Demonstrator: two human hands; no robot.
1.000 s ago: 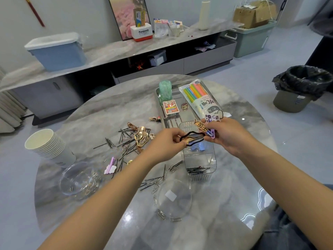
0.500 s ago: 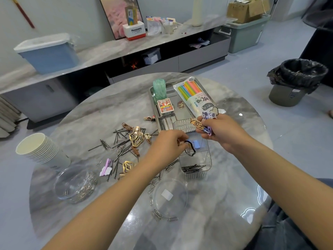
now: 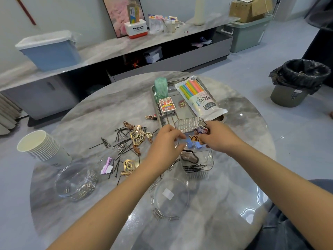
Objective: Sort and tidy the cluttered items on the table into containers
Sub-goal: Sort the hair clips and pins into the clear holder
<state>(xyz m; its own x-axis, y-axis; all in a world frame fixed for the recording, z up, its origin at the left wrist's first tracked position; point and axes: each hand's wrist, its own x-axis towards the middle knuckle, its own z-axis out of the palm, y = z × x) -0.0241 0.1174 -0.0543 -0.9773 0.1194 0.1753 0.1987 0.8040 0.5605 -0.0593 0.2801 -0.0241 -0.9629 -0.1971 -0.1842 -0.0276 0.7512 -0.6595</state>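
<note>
Nearest, a round clear lid (image 3: 172, 195) lies flat on the marble table (image 3: 90, 112) with a few paper clips (image 3: 158, 213) at its edge; to its left sits a clear bowl (image 3: 75, 181) holding more clips, and beyond that a stack of paper cups (image 3: 41, 147); further in, both hands meet over the clear organiser box (image 3: 196, 152); the left hand (image 3: 165, 143) hangs with fingers loosely curled at the box's near-left rim, holding nothing I can make out; the right hand (image 3: 219, 138) pinches a small cartoon hair clip (image 3: 201, 129) between thumb and fingertips above the box; inside the box lie a blue clip (image 3: 192, 143), a black hair tie (image 3: 189, 156) and a row of black bobby pins (image 3: 194, 167); left of the hands, loose bobby pins, gold clips (image 3: 137, 136) and a pink clip (image 3: 107, 166) lie scattered; farther back, a metal tray (image 3: 155, 98) carries a card pack (image 3: 166, 106), a green roll (image 3: 161, 87) and a bag of coloured straws (image 3: 196, 96).
</note>
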